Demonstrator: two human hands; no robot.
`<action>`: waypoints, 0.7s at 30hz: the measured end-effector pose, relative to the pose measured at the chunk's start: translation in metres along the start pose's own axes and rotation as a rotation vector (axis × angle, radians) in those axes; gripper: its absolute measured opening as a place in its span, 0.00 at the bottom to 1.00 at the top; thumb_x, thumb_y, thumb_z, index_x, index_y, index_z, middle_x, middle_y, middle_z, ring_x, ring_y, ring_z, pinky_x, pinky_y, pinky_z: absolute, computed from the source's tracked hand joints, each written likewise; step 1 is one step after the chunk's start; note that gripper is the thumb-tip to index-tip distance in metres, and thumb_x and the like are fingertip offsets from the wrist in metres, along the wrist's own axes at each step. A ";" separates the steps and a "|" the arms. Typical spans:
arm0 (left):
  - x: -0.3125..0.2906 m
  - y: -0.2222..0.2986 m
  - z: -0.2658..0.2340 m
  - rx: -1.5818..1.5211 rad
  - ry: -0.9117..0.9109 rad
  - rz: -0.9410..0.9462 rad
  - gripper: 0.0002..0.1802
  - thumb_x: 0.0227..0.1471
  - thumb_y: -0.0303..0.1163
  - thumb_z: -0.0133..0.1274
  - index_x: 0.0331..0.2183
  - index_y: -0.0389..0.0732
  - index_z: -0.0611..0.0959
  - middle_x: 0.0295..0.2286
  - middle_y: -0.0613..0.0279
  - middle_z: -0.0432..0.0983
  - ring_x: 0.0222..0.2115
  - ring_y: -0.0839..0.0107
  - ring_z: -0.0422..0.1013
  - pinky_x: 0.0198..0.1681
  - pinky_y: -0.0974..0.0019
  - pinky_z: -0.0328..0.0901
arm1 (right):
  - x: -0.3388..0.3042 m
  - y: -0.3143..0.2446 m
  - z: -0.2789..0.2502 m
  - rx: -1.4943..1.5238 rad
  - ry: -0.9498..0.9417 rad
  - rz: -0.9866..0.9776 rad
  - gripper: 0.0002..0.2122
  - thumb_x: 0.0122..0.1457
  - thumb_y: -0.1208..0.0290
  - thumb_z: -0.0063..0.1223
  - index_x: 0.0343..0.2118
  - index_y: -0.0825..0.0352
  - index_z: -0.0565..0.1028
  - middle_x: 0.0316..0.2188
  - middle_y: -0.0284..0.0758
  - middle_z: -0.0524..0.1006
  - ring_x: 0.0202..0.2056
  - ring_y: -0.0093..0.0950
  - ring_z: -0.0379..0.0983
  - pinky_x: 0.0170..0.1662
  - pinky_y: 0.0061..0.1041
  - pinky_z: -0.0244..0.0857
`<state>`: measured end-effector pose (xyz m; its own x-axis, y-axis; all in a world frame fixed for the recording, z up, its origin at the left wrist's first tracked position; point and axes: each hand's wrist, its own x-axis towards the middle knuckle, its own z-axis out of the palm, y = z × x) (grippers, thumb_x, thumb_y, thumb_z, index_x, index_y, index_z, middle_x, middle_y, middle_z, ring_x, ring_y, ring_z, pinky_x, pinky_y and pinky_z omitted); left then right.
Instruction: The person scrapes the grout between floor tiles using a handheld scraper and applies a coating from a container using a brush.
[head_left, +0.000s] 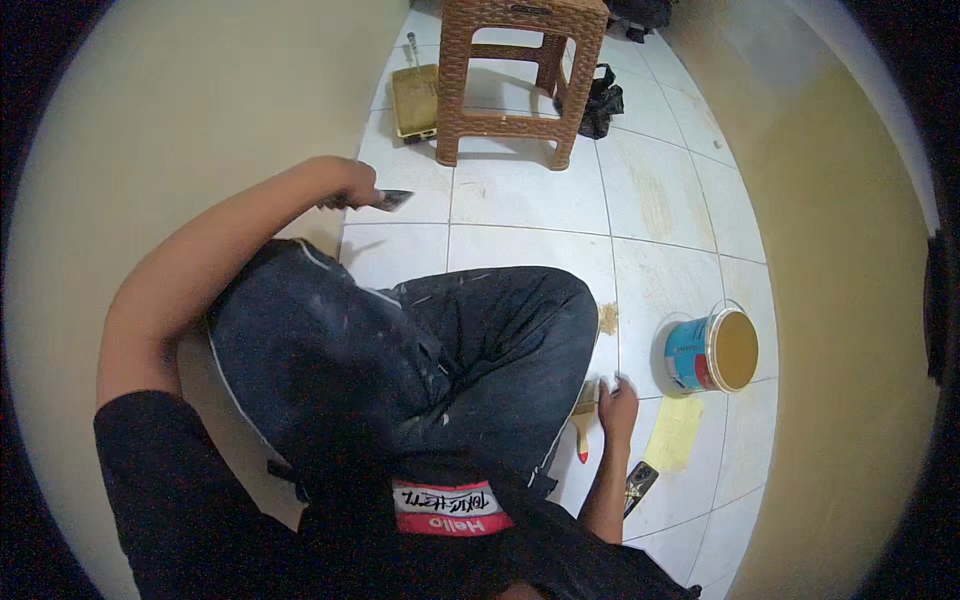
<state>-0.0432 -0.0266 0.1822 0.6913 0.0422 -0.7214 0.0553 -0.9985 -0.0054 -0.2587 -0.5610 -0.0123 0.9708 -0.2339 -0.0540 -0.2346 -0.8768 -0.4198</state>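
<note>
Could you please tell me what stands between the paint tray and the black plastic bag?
A brown stool stands between the paint tray and the black plastic bag, as the head view shows.

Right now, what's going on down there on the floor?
A person sits on the tiled floor, left hand gripping a scraper near the wall. The right hand is low beside a paintbrush; whether they touch is hard to tell. A blue bucket stands to the right. Ahead is a brown stool, with a tray left of it.
</note>
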 end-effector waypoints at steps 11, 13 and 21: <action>-0.019 -0.052 -0.036 0.335 0.273 -0.121 0.31 0.51 0.59 0.52 0.26 0.36 0.84 0.24 0.54 0.79 0.25 0.60 0.75 0.33 0.53 0.69 | -0.072 -0.036 0.061 -0.050 -0.150 0.160 0.25 0.52 0.64 0.58 0.51 0.67 0.67 0.40 0.48 0.74 0.42 0.49 0.72 0.44 0.46 0.65; -0.014 -0.075 -0.047 0.285 0.298 -0.089 0.32 0.49 0.59 0.54 0.22 0.35 0.82 0.21 0.54 0.78 0.23 0.60 0.75 0.30 0.53 0.70 | -0.067 -0.044 0.076 0.089 -0.037 0.097 0.20 0.55 0.64 0.53 0.49 0.66 0.67 0.36 0.49 0.76 0.39 0.49 0.73 0.40 0.45 0.66; -0.003 -0.056 -0.062 0.052 0.393 -0.214 0.30 0.46 0.60 0.57 0.26 0.38 0.83 0.23 0.56 0.78 0.25 0.59 0.74 0.31 0.54 0.69 | -0.024 0.028 0.105 0.033 0.043 -0.351 0.19 0.59 0.62 0.50 0.51 0.64 0.67 0.32 0.44 0.76 0.32 0.41 0.73 0.31 0.37 0.67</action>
<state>-0.0038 0.0316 0.2281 0.8898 0.2485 -0.3828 0.1975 -0.9658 -0.1679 -0.2833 -0.5363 -0.1177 0.9888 0.0609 0.1364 0.1151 -0.8929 -0.4352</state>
